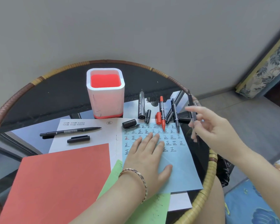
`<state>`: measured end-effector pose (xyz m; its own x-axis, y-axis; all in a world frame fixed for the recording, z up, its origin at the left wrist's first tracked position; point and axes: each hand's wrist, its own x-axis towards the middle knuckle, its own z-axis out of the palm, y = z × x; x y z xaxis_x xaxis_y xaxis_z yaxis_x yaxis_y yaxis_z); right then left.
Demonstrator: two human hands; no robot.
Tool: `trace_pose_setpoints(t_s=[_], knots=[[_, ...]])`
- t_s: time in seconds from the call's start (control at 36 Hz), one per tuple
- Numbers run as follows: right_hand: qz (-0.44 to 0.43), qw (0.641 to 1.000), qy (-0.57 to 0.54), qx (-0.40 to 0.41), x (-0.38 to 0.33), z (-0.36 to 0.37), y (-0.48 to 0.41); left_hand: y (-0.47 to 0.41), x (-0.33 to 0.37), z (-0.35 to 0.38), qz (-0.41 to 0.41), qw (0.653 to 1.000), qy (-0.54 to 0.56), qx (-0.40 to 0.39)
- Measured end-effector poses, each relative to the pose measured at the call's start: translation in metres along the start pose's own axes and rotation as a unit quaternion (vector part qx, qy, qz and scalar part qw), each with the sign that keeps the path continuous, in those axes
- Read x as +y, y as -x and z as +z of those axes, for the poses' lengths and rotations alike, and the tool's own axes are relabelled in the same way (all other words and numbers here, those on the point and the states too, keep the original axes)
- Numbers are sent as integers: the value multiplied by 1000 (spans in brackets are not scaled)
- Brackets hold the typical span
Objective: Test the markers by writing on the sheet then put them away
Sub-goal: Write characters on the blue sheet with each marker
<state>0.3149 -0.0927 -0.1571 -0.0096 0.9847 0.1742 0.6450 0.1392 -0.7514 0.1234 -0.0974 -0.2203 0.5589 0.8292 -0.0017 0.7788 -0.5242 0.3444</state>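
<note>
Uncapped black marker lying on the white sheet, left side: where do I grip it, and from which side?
Pinch the black marker at its labelled mid-barrel from above, across its width. It lies flat, tip pointing right, and its cap crowds the near side.

Pressing flat on the blue sheet (181,172) with the left hand (149,152), fingers straight. Pinching a black marker (191,102) in the right hand (212,126), above the right edge of the round table (212,167) (blurred, tip unclear). By the far right edge, lying uncapped: a red marker (162,110), loose black markers (141,105), scattered caps (129,123). Toward the far edge, a white pen holder (105,101). Left, on white paper (95,139), another uncapped marker (69,131).
</note>
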Motion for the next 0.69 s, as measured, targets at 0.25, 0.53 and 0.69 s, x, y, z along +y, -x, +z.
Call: trace_pose_setpoints(t_s=[0.25, 0.53, 0.69], knots=[[39, 994, -87, 46, -6, 3, 23, 0, 1, 0, 0, 1000, -11, 4], [137, 938, -304, 94, 3, 20, 24, 2, 4, -4, 2, 999, -32, 1], [190, 909, -354, 109, -1, 32, 20, 6, 7, 3, 38, 999, -24, 25]])
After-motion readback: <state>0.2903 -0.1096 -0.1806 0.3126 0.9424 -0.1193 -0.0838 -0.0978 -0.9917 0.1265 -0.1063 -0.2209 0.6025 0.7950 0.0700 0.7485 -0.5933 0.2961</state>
